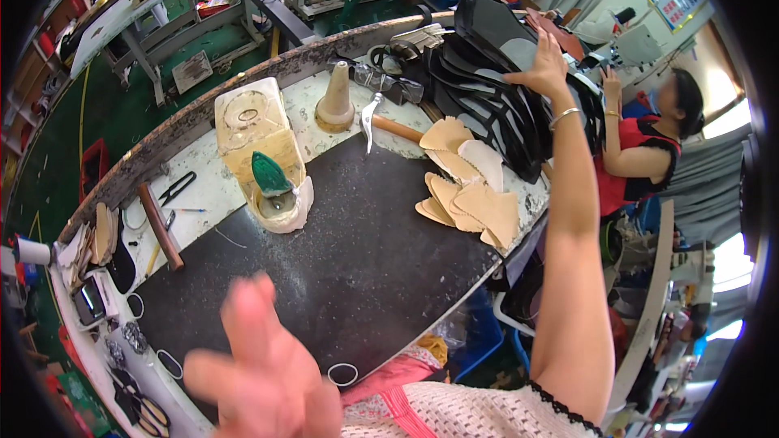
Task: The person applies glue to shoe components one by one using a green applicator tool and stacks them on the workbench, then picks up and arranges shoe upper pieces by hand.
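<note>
My right arm stretches to the far right, where my right hand point(544, 69), thumb out and fingers spread, is at the edge of a pile of black cut shoe pieces point(487, 73). I cannot tell whether it touches them. My left hand point(264, 373) is in the near left foreground, blurred by motion; its fingers look apart, with nothing visible in them. On the far side of the black work mat point(365, 235) lie several tan scalloped pieces point(466, 186). Beside them rests a hammer point(372, 122) with a wooden handle.
A glue pot point(280, 207) holds a green-topped brush point(269, 174). A cream cone point(336, 97) stands behind it. At left lie black tweezers point(178, 186), a brown bar point(161, 227) and scissors point(150, 414). A raised rim point(187, 113) borders the table. Another person point(649, 142) works at right.
</note>
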A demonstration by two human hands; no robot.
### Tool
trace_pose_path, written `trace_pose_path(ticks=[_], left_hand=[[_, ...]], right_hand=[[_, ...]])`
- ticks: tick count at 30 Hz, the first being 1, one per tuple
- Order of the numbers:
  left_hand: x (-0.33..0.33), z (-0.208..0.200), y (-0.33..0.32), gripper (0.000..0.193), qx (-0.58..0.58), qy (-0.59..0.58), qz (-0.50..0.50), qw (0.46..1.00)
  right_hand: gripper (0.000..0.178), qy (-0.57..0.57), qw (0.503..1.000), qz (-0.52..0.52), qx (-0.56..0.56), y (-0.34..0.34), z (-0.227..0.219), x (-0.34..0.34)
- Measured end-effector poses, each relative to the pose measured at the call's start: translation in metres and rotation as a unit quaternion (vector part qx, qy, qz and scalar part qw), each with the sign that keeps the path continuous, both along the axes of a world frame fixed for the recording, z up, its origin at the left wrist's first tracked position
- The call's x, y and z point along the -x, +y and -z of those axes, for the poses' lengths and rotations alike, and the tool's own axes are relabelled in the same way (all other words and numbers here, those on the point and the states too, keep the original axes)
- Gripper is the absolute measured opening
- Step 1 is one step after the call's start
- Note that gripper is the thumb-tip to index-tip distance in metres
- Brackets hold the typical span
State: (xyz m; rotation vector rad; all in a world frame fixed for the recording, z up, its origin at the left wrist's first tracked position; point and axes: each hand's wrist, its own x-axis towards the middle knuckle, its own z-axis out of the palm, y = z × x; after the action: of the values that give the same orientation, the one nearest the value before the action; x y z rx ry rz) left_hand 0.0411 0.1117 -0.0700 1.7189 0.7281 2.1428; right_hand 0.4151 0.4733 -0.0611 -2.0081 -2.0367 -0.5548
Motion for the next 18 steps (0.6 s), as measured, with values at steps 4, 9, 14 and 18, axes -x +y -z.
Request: trace_pose_path(ticks=[4,9,14,18], left_hand=[[-0.057,-0.035,-0.01,0.037,-0.109,-0.237,0.144,0.955],[-0.064,-0.042,-0.02,0.032,-0.096,-0.242,0.159,0.952],[-0.016,-0.011,-0.03,0.032,-0.004,-0.065,0.142,0.988],[-0.019,0.012,-0.022,0.049,0.256,-0.046,0.199,0.945]], right_hand=[[0.123,0.109,0.986,-0.117,0.04,0.033,0.0,-0.035],[0.108,0.094,0.984,-0.02,0.152,0.05,0.007,-0.019],[0.104,0.107,0.987,-0.102,0.061,-0.004,-0.04,0.006],[0.089,0.139,0.975,-0.169,-0.032,-0.109,-0.109,0.038]])
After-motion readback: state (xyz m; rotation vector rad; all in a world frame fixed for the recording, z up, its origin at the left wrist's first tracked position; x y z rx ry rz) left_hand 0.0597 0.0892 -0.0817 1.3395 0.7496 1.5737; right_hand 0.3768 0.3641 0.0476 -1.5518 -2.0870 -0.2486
